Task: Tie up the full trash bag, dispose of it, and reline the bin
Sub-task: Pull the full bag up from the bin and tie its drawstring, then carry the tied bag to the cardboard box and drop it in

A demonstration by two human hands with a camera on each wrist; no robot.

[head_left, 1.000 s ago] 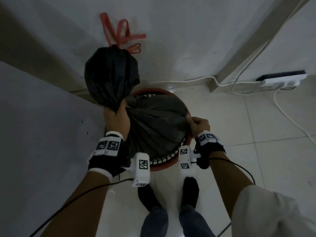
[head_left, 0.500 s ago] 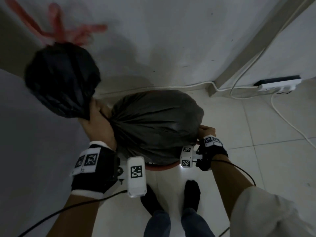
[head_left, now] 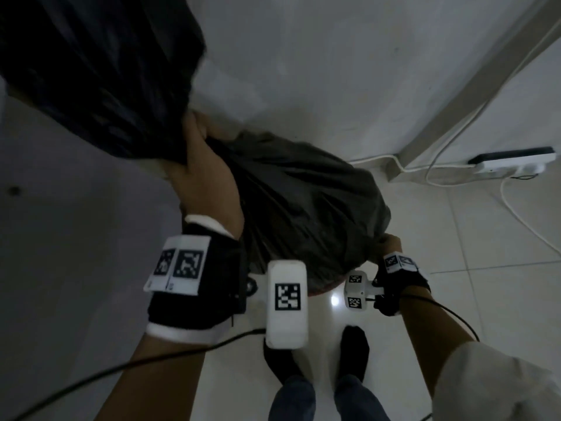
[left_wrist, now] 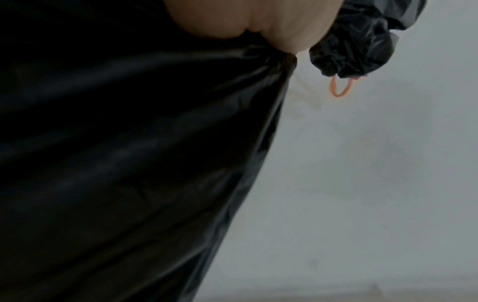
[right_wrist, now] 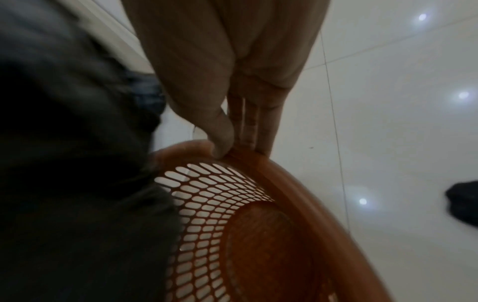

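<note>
My left hand [head_left: 206, 177] grips the gathered neck of the black trash bag [head_left: 303, 208] and holds it up. The bag's bunched top [head_left: 100, 71] looms at the upper left. In the left wrist view the bunched top [left_wrist: 354, 47] sticks out past my palm, with an orange drawstring loop [left_wrist: 338, 87] hanging from it. My right hand [head_left: 390, 243] is low, at the rim of the orange mesh bin [right_wrist: 220, 194]; thumb and fingers [right_wrist: 225, 141] pinch that rim. The bag [right_wrist: 77, 163] hangs partly above the bin, whose bottom [right_wrist: 258, 245] shows. In the head view the bag hides almost all of the bin.
A white wall stands behind the bin, with a corner trim [head_left: 473, 86] at the right. A power strip [head_left: 513, 161] and white cables [head_left: 437, 165] lie on the tiled floor at the right. A grey surface [head_left: 60, 238] rises at the left. My feet [head_left: 355, 350] stand just in front of the bin.
My left hand has lifted the bag up out of the bin, and its bunched top has swung up and left toward the camera. My right hand stays on the bin's rim.
</note>
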